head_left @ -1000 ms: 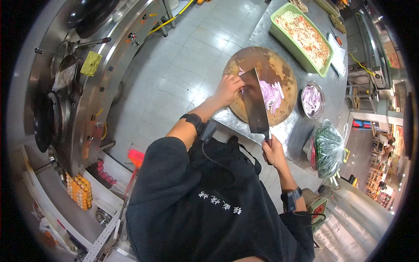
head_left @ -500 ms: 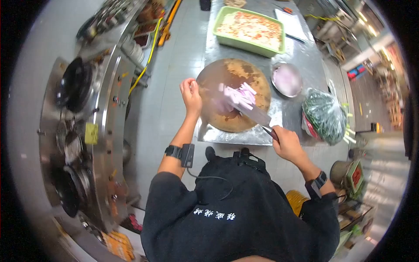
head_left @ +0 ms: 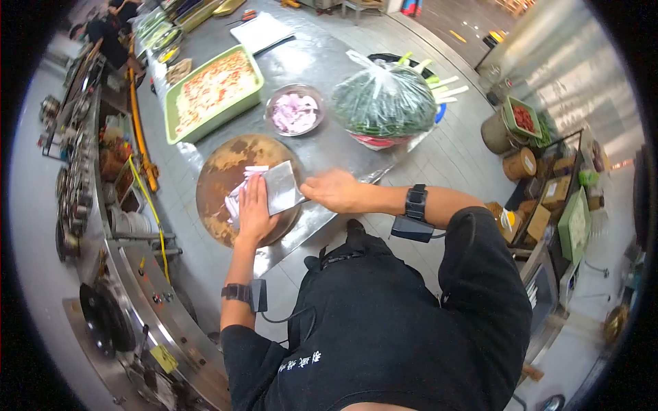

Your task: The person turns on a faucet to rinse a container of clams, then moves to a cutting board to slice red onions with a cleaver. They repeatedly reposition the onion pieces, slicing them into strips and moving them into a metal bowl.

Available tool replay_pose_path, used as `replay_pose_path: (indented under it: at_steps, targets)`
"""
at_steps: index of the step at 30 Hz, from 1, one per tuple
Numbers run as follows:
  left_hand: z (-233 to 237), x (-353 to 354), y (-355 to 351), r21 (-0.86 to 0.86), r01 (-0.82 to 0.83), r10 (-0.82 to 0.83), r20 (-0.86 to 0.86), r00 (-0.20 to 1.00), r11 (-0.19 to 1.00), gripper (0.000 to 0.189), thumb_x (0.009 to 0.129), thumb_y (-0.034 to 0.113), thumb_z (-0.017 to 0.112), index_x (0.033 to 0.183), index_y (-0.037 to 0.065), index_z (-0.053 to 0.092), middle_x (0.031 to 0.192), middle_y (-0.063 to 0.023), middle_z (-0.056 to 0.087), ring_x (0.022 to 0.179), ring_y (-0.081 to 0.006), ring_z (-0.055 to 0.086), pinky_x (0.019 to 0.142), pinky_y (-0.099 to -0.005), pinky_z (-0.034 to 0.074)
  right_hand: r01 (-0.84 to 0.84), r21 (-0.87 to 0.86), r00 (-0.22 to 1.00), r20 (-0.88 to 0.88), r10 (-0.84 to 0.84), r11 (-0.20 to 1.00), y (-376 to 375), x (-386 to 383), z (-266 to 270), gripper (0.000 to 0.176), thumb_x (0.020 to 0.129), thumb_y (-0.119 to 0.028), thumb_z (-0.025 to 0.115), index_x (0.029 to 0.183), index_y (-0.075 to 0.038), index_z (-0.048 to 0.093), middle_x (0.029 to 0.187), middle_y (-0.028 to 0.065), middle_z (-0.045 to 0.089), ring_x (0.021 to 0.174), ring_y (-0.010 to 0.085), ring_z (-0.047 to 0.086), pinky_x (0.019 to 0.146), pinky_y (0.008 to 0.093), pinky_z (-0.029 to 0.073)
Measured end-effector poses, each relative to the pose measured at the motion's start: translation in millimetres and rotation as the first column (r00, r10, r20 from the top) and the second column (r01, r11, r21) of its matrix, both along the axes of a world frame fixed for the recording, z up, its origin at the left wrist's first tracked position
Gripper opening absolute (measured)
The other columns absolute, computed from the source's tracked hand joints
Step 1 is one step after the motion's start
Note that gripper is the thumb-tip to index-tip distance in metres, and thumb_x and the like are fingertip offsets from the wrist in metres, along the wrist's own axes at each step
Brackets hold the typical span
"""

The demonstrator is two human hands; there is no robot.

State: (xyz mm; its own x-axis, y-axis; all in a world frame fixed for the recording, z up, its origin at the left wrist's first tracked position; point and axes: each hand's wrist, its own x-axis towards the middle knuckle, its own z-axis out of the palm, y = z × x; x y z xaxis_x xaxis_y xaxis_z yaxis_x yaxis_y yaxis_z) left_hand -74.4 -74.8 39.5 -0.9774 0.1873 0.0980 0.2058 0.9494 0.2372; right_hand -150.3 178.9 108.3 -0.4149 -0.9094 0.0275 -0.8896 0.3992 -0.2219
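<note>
My right hand [head_left: 334,191] is closed around the handle of a cleaver [head_left: 284,188], its broad blade lying over the right part of a round wooden chopping board [head_left: 218,179]. Stretched over the board, my left hand [head_left: 255,207] has its fingers lying on purple-white onion strips [head_left: 233,205], right beside the blade. The palm hides part of the strips. Behind the board stands a metal bowl [head_left: 296,133] with more cut onion in it.
A green tub [head_left: 223,118] of chopped red-and-white food stands back left on the metal table [head_left: 329,51]. To the right sits a plastic bag [head_left: 384,103] of green vegetables. A white board [head_left: 262,31] lies farther back. Stoves line the left; people stand far left.
The view has swung to the right. My left hand has come from the board's edge onto the onion strips. The cleaver is still in my right hand, now beside my left fingers.
</note>
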Motion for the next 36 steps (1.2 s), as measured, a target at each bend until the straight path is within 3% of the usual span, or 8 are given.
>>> replay_pose_path:
  at_steps: [9,18,25,27,31,33,36]
  targets:
    - [3.5,-1.2,-2.3,-0.065,0.044,-0.044,-0.003,0.999,0.997,0.102,0.065,0.028,0.079,0.146,-0.003,0.024,0.153,-0.0215,0.025,0.144,-0.0358,0.021,0.117,-0.0497,0.015,0.014,-0.045,1.000,-0.008,-0.014,0.999,8.7,-5.8,-5.5,0.014,0.082,-0.015,0.054,0.092,-0.006,0.056,0.088,0.0095,0.062,0.083,0.0291,0.066,0.067,0.0409,0.055]
    - [-12.8,6.8,-18.5,-0.009,0.036,-0.036,-0.094,0.995,0.999,0.106,0.064,0.029,0.080,0.146,-0.003,0.021,0.154,-0.0217,0.022,0.144,-0.0371,0.019,0.117,-0.0504,0.016,-0.024,-0.059,0.997,-0.076,0.019,0.998,26.9,-12.7,10.1,0.014,0.082,-0.014,0.055,0.092,-0.005,0.055,0.086,0.0089,0.061,0.083,0.0274,0.065,0.067,0.0401,0.054]
    - [-25.8,11.0,-34.6,0.052,-0.011,0.016,-0.085,0.996,0.999,0.100,0.072,0.037,0.074,0.147,-0.002,0.022,0.154,-0.0245,0.022,0.144,-0.0397,0.020,0.116,-0.0524,0.015,0.012,0.007,0.993,-0.119,-0.011,1.000,60.2,-17.9,31.5,0.016,0.081,-0.014,0.056,0.097,-0.010,0.054,0.088,0.0060,0.059,0.085,0.0263,0.063,0.067,0.0393,0.052]
    - [-31.2,13.5,-40.9,0.039,-0.038,0.042,-0.103,0.994,0.999,0.097,0.075,0.043,0.072,0.147,-0.002,0.024,0.154,-0.0243,0.022,0.143,-0.0404,0.019,0.116,-0.0523,0.014,0.067,0.028,0.996,-0.065,-0.065,0.997,73.3,-18.7,38.0,0.023,0.076,-0.010,0.062,0.098,-0.011,0.055,0.087,0.0071,0.059,0.083,0.0288,0.063,0.066,0.0435,0.048]
    - [-37.2,26.3,-46.9,0.007,-0.104,0.103,-0.193,0.976,0.995,0.096,0.077,0.052,0.070,0.146,0.001,0.029,0.154,-0.0226,0.022,0.143,-0.0428,0.017,0.115,-0.0567,0.012,0.289,-0.069,0.935,0.237,-0.265,0.955,79.9,-10.3,27.3,0.026,0.074,-0.007,0.061,0.100,-0.006,0.058,0.092,0.0147,0.064,0.086,0.0365,0.063,0.072,0.0470,0.049]
    - [-38.2,33.4,-43.6,0.000,-0.282,0.276,-0.216,0.937,0.959,0.095,0.077,0.053,0.070,0.146,0.002,0.029,0.154,-0.0224,0.021,0.143,-0.0445,0.015,0.114,-0.0580,0.012,0.379,-0.096,0.870,0.376,-0.319,0.920,70.5,-5.4,13.6,0.027,0.077,-0.009,0.059,0.102,-0.002,0.058,0.094,0.0194,0.066,0.087,0.0407,0.063,0.076,0.0498,0.049]
    - [-48.3,37.8,-33.8,0.083,-0.476,0.483,-0.186,0.855,0.875,0.103,0.073,0.058,0.072,0.147,0.002,0.027,0.154,-0.0242,0.019,0.142,-0.0481,0.011,0.113,-0.0585,0.013,0.464,-0.046,0.823,0.390,-0.412,0.884,42.4,6.5,-16.1,0.025,0.078,-0.010,0.058,0.101,0.000,0.056,0.089,0.0215,0.066,0.082,0.0423,0.063,0.074,0.0515,0.049]
